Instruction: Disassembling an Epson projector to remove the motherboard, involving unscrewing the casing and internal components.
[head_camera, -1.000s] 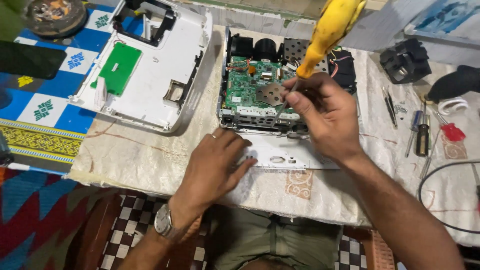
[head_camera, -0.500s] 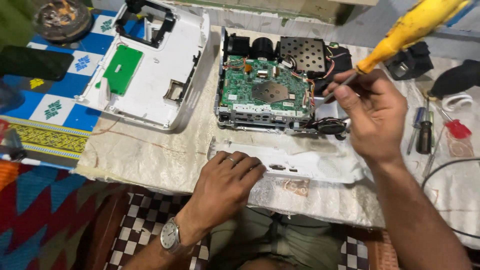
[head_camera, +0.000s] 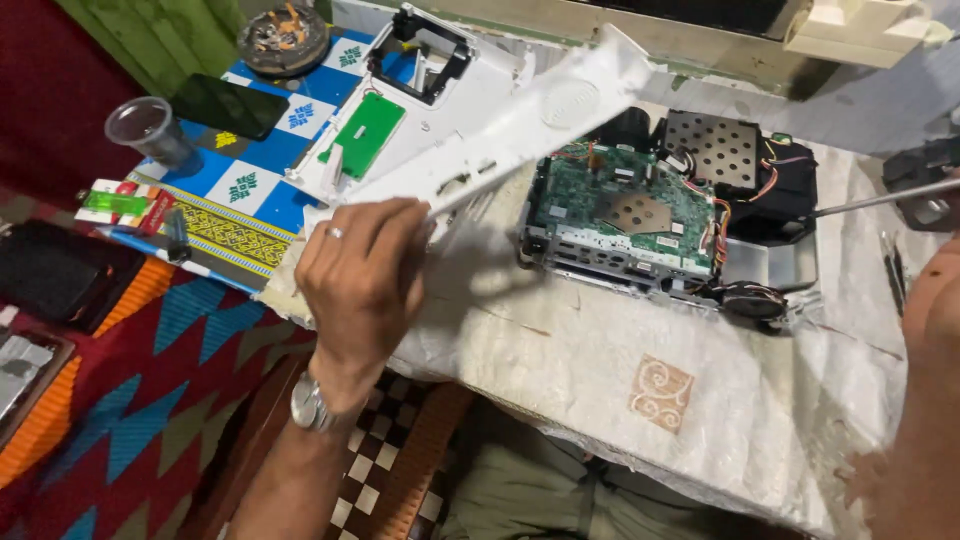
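Left hand (head_camera: 362, 268) raised, gripping white panel (head_camera: 520, 125).

White plastic casing panel (head_camera: 520, 125); green circuit board (head_camera: 625, 205); blue-and-white patterned mat (head_camera: 245, 180); red, orange and blue zigzag cloth (head_camera: 140, 400).

A home repair corner, more makeshift than professional: a low table (head_camera: 600, 370) draped in white cloth carries an opened device with its green circuit board (head_camera: 625, 210) bare, screwdrivers (head_camera: 893, 275) lie at the right, and patterned woven mats (head_camera: 120, 420) cover the floor at the left.
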